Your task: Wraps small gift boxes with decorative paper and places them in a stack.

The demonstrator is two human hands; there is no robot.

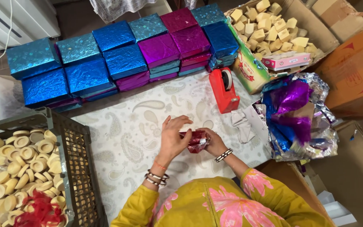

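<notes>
My left hand (172, 136) and my right hand (213, 142) meet over a paisley-printed cloth (127, 126), both gripping a small item wrapped in shiny red foil (196, 140). The left hand's fingers curl over its top and left side. From the right, my other hand cups it, partly hidden behind the foil. Bangles ring both wrists, and yellow floral sleeves show below.
Stacks of boxes wrapped in blue and purple foil (118, 54) line the far side. A red tape dispenser (223, 89) stands right of centre. A crate (74, 168) of pale round pieces sits left. A carton of pale cubes (269, 25) and loose foil sheets (295, 113) lie right.
</notes>
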